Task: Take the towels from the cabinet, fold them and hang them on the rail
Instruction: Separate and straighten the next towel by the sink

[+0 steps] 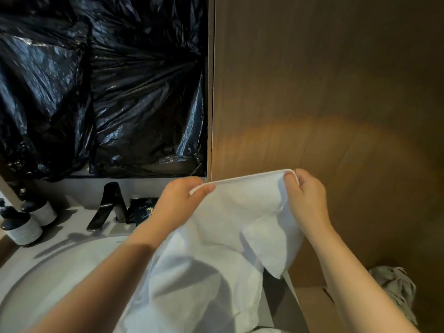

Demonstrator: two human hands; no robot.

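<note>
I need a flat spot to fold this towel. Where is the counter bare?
Bare counter lies between the two bottles and the faucet, running forward to the basin rim. The back is crowded: a dark box sits just right of the faucet. The towel, gripped by the left hand and right hand, hides whatever lies right of the basin.

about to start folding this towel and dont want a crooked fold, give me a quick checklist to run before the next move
1. Left hand pinches the top edge of the white towel: ok.
2. Right hand grips the opposite top corner: ok.
3. Top edge stretched straight between the hands: ok.
4. Lower part hanging flat: not ok, it bunches and creases over the sink.
5. Towel apart from the faucet: ok.
6. Rail within reach: cannot tell, none in view.
</note>
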